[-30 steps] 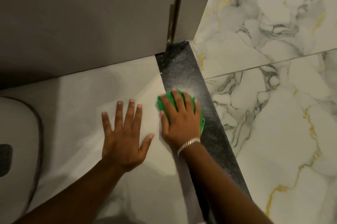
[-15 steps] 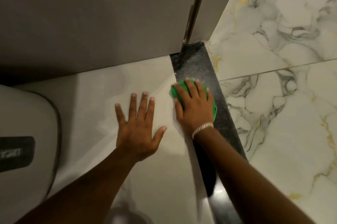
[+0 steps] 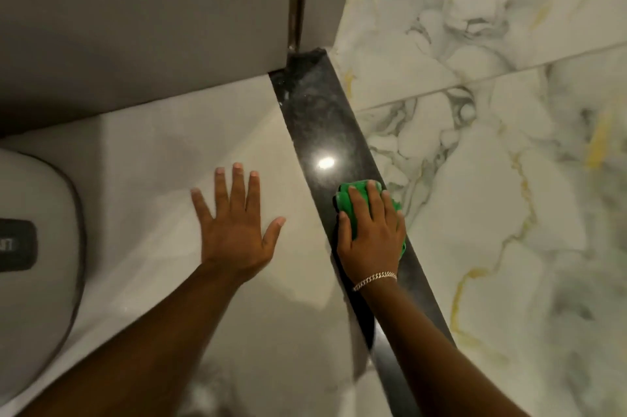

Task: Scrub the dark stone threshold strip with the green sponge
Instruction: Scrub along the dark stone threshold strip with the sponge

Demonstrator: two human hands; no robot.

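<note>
Nearest: two bare forearms entering from the bottom edge, reaching forward over the floor.

Left hand (image 3: 234,230): palm flat on the plain pale floor tile (image 3: 142,158), fingers spread apart, holding nothing; judged a brace for body weight.

Right hand (image 3: 371,233): chain bracelet (image 3: 375,280) at the wrist; palm down, fingers slightly apart and curled over the green sponge (image 3: 353,201), pressing it onto the stone.

Green sponge: mostly hidden under the right hand, green showing at the fingertips and along the hand's outer edge; lying on the dark stone threshold strip (image 3: 322,131), about midway along its visible run, close to the edge that meets the marble-patterned tile (image 3: 509,179).

Dark stone threshold strip: narrow, polished, running diagonally from the bottom of the view to the foot of the grey door (image 3: 135,16); bright glare spot just beyond the sponge; far end by the door frame (image 3: 298,9) dull and hazy with a pale film.

Left margin: rounded white fixture (image 3: 37,247) with a dark label, identity unclear.

Step in hand, as judged: scrubbing stroke mid-strip. Next move, as judged: firm push of the sponge along the strip towards the hazy far end, keeping within its narrow width and working into the corner under the door.
</note>
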